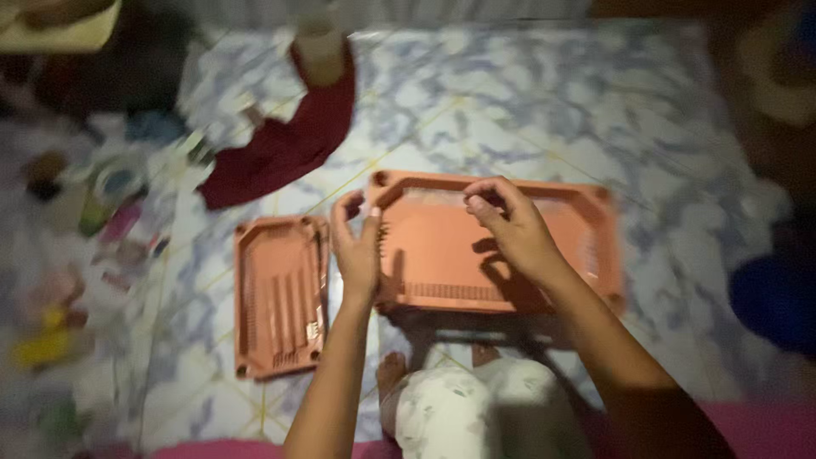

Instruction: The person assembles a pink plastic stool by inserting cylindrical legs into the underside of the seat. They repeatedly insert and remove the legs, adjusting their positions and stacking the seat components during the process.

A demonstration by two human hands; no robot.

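Both hands [357, 246] over orange tray [442, 255]

I sit on a floor [527, 110] with blue and white tiles. A big orange tray [501, 246] and a small orange tray [279, 293] lie on it. A dark red cloth [285, 149] lies farther away, and small toys [110, 212] lie on the left.

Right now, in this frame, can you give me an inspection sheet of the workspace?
Surface: tiled floor with a blue-and-white marbled pattern.
Job's things: large orange plastic tray, raised at its left end; smaller orange tray flat on the floor to its left.
Clutter: dark red cloth behind the trays; blurred small colourful items at far left.
Hands: left hand grips the large tray's left edge; right hand is above the tray, fingers curled, contact unclear.
Cables: nothing seen.
Surroundings: the person's feet below the trays; dim, blurred edges.
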